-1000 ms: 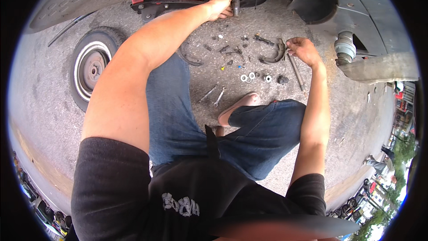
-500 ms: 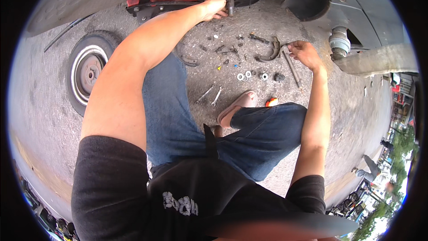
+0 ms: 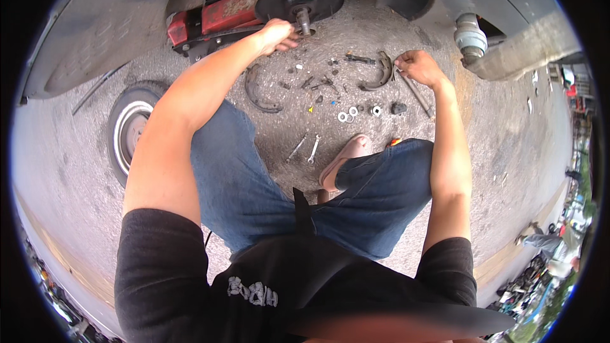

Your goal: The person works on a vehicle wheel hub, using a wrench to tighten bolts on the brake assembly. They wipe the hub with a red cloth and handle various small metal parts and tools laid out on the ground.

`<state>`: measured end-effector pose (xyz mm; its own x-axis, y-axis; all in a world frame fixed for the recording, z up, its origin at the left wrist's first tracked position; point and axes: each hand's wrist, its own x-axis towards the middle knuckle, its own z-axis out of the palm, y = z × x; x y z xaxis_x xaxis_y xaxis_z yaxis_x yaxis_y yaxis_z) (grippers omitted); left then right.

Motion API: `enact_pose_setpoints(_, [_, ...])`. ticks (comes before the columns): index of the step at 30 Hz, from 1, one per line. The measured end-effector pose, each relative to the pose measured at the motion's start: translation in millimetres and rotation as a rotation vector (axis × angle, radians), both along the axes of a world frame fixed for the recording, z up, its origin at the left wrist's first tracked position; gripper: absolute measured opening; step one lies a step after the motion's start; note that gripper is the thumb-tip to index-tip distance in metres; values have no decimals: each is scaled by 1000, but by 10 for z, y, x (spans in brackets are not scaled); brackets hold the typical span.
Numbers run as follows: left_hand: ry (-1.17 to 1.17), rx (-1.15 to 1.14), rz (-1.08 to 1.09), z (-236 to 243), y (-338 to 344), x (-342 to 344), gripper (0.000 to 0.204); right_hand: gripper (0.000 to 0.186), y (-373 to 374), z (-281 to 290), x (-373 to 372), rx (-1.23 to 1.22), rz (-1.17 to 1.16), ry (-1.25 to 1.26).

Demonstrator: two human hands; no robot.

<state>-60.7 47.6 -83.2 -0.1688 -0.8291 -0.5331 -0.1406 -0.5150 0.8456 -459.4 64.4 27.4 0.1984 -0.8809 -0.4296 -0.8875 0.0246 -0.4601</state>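
My left hand hovers just left of the bare wheel spindle, apart from it. Its fingers are loosely bent and a little blurred; nothing shows in them. Behind the spindle is a round dark backing plate. My right hand is closed at the upper end of a long grey metal tool, whose straight handle slants down to the right; its head is partly hidden by my fingers. Beside that hand lies a curved brake shoe. Another brake shoe lies further left.
Small dark parts, washers and a black lump are spread on the ground. Two wrenches lie near my knees. A wheel lies at the left. A red jack sits under the vehicle; a pipe hangs at the right.
My left hand has drawn back from the spindle, down and to the left. The long tool's angle has shifted slightly with my right hand still at its end. The whole view has turned somewhat.
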Motion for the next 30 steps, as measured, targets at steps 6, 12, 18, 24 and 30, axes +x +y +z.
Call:
enact_pose_setpoints(6, [-999,-256,-831,-53,200,368,48,33,-36,-210,-175,-49,-8,-64])
enact_pose_setpoints(12, [-920,-106,-851,-70,377,702,39,35,-16,-287,-284,-91,36,-83])
enact_pose_setpoints(18, [-925,-128,-892,-21,310,731,32,33,2,-218,-299,-81,85,-49])
enact_pose_setpoints(24, [-941,-202,-917,-44,301,619,30,36,56,-148,-299,-110,50,-9])
enact_pose_setpoints(30, [-948,-184,-938,-29,253,543,41,35,42,-204,-359,-72,40,-30])
